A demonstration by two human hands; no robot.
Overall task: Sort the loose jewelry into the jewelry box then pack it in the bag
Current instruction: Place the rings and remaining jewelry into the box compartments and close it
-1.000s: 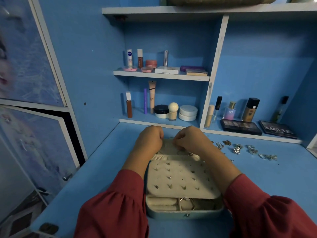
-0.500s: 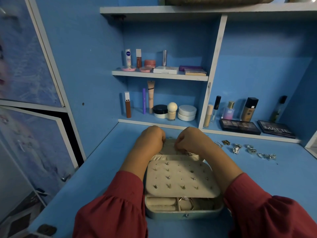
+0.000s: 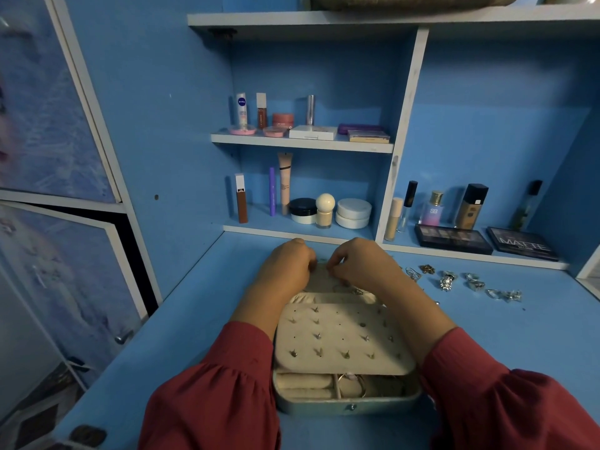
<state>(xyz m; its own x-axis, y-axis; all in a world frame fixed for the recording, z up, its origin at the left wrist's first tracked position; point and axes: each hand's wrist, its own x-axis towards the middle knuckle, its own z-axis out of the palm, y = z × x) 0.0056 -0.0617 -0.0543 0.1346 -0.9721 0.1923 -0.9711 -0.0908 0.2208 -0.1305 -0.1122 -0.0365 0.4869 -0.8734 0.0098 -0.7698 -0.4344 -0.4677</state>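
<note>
The jewelry box (image 3: 350, 406) lies open on the blue desk in front of me. Its cream earring panel (image 3: 344, 339), studded with several earrings, covers the compartments. Both hands work at the far edge of the lid (image 3: 328, 287) with fingers curled. My left hand (image 3: 285, 267) grips the lid's edge. The fingertips of my right hand (image 3: 360, 264) pinch something small there, too small to make out. A silver piece (image 3: 357, 291) lies on the lid by my right wrist. Loose silver and gold jewelry (image 3: 448, 280) is spread on the desk to the right.
Cosmetics fill the shelves (image 3: 302, 142) behind the box. Two dark palettes (image 3: 453, 238) lie on the low ledge at the right. A brown item (image 3: 412, 1) sits on the top shelf. A cabinet door (image 3: 74, 287) stands ajar at the left.
Both hands stay at the lid's far edge, with only small finger movements. The box and the loose jewelry have not moved.
</note>
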